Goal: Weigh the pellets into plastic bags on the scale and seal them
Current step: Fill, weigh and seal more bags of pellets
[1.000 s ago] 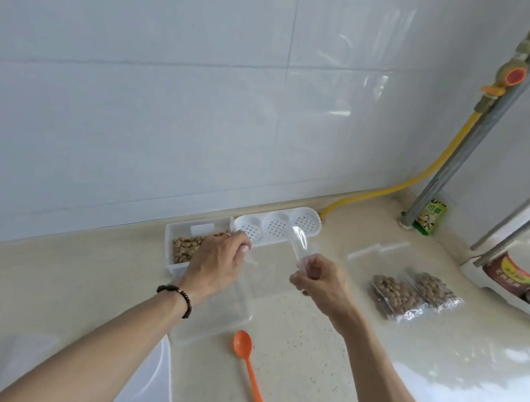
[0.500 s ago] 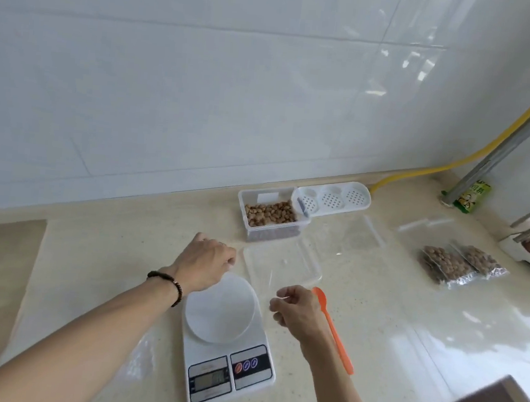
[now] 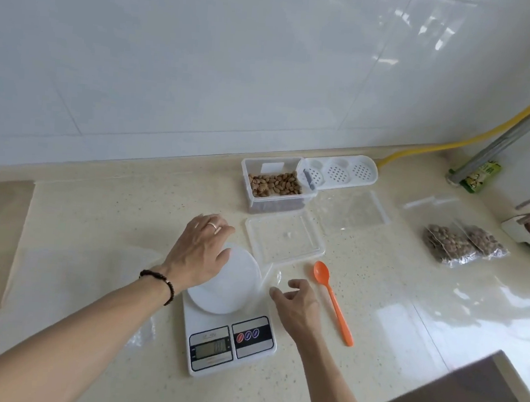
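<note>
Speckled beige worktop (image 3: 102,218), white scale (image 3: 229,335) near the front edge. Clear, near-invisible plastic bag (image 3: 266,281) drapes over its round pan; left hand (image 3: 198,252) and right hand (image 3: 296,303) each pinch a bag edge. Brown pellets (image 3: 274,184) fill the tub at the back edge.

Beyond both hands, a glossy white tiled wall (image 3: 205,67) meets the speckled beige countertop (image 3: 95,218). Far right of them, a yellow hose (image 3: 474,140) and 1 grey pipe (image 3: 513,132) climb the corner.
</note>
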